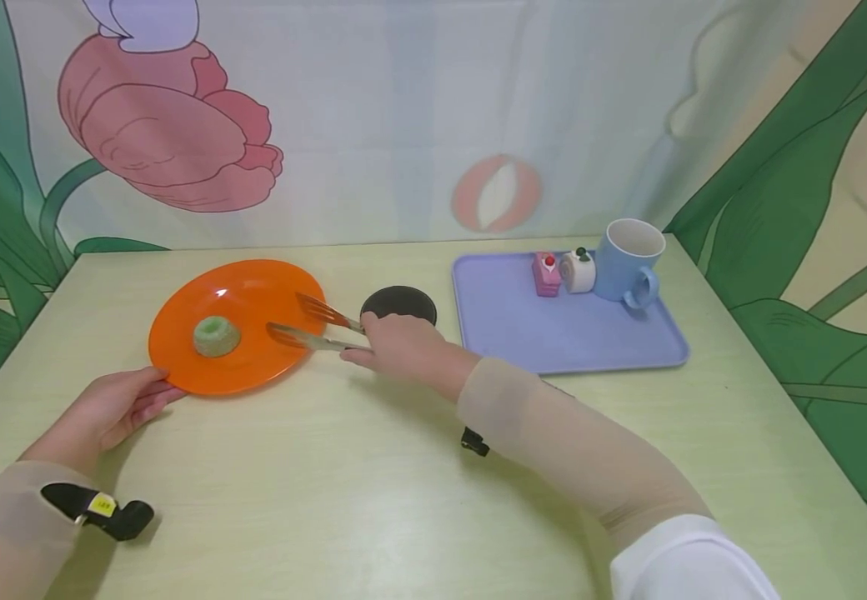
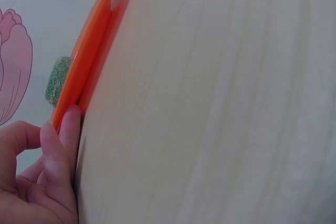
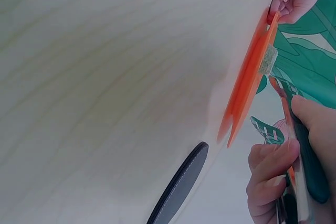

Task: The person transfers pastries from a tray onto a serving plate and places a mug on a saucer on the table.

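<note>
An orange plate (image 1: 246, 375) is on the left of the table, with a small round green cake (image 1: 215, 336) on it. My left hand (image 1: 122, 404) pinches the plate's near-left rim between thumb and fingers; the left wrist view shows fingertips (image 2: 71, 121) under the edge. My right hand (image 1: 403, 346) grips a pair of metal tongs (image 1: 317, 341) with slotted, fork-like ends. Spread apart, those ends reach over the plate's right side, with a gap between them and the cake. Nothing is between them.
Behind my right hand lies a round black coaster (image 1: 399, 300). A lavender tray (image 1: 553, 342) on the right bears a pink cake slice (image 1: 546, 277), a white cake roll (image 1: 578, 273) and a blue mug (image 1: 617, 258). A printed curtain (image 1: 373, 125) hangs behind the table.
</note>
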Available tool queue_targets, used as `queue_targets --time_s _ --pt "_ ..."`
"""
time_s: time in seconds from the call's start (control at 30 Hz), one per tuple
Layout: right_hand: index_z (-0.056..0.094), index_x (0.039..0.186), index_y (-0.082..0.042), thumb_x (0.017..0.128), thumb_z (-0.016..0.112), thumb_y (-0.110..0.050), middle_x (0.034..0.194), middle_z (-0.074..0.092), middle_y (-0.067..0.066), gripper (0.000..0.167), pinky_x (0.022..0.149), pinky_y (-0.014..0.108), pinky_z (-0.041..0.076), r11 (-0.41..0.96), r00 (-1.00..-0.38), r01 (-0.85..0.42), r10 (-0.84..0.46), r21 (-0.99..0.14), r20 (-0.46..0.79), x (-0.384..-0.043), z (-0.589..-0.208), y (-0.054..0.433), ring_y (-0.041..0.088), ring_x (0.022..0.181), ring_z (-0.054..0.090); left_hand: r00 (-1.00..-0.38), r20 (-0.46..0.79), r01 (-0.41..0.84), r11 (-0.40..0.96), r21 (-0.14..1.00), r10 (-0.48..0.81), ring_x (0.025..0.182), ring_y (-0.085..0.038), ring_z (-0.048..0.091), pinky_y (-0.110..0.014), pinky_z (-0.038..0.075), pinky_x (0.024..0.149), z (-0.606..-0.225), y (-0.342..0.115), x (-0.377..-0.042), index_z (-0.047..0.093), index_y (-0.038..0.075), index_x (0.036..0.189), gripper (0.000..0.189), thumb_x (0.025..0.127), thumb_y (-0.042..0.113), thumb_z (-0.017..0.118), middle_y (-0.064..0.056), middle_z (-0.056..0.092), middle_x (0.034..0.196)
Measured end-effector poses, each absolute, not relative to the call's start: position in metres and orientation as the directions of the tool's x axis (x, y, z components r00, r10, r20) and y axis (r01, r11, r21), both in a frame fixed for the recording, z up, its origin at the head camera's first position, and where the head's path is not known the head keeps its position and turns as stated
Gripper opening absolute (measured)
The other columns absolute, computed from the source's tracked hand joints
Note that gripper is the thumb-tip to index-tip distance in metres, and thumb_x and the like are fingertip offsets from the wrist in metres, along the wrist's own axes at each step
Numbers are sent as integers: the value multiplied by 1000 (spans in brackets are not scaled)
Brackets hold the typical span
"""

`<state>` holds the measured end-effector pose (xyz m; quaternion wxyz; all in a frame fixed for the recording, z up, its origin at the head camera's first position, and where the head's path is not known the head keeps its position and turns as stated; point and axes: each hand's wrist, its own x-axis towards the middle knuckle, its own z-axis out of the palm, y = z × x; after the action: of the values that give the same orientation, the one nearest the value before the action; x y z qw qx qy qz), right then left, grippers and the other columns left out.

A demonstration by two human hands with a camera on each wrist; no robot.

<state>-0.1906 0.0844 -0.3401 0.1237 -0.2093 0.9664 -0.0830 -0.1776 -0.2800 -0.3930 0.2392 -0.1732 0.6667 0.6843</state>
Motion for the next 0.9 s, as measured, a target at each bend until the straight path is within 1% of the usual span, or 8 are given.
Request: queue_targets --time_s 0.1,0.13,0.23,0.3,0.33,0.43,0.8,0.9 --pt "46 100 -13 90 46 -57 73 56 0 45 50 27 42 897 -884 -376 -422 -232 -200 -190 -339 89 16 59 54 -826 -556 -557 13 830 92 80 -7 68 -15 51 69 -393 -279 -177 40 8 133 54 92 39 56 5 71 82" --pt "46 99 -13 90 47 -57 72 55 0 45 50 27 42 897 -885 -373 -421 -238 -198 -189 -339 90 16 59 53 -825 -558 -559 18 829 89 80 -7 68 -15 51 69 -393 -279 -178 40 9 133 53 92 39 56 5 71 82" --pt "45 97 -13 90 48 -57 72 53 1 45 50 27 41 898 -891 -362 -412 -249 -191 -189 -341 95 17 59 53 -826 -558 -557 32 830 86 80 -6 68 -14 51 69 -392 -279 -178 30 5 143 67 92 40 56 6 70 82" --pt "45 96 -12 90 49 -57 71 53 1 45 51 28 42 902 -897 -355 -403 -246 -185 -190 -342 98 18 59 53 -825 -559 -558 35 829 87 80 -6 68 -14 51 69 -392 -279 -178 27 4 145 69 92 39 55 6 70 82" --pt "45 96 -12 90 49 -57 71 53 2 45 52 28 42 904 -899 -352 -398 -243 -181 -190 -343 99 18 60 53 -823 -562 -562 33 827 85 80 -6 68 -14 51 69 -392 -279 -178 30 6 143 66 92 40 55 6 70 82" --pt "45 98 -11 90 48 -57 72 54 2 47 54 30 44 909 -905 -340 -386 -240 -178 -191 -345 103 20 61 54 -823 -561 -561 25 828 89 80 -6 68 -15 51 69 -393 -279 -178 21 2 147 74 92 39 55 6 70 82" --pt "46 107 -8 90 47 -58 75 57 3 53 58 32 46 914 -913 -320 -368 -249 -175 -191 -349 120 21 65 56 -826 -558 -556 44 830 83 80 -5 67 -14 51 70 -392 -280 -176 11 0 148 78 94 38 52 8 70 81" --pt "46 107 -8 89 48 -58 76 57 4 53 58 33 45 920 -920 -294 -346 -258 -184 -190 -348 127 21 66 56 -828 -552 -553 19 833 99 81 -6 67 -15 51 71 -392 -280 -177 14 0 148 77 93 38 53 6 70 83"
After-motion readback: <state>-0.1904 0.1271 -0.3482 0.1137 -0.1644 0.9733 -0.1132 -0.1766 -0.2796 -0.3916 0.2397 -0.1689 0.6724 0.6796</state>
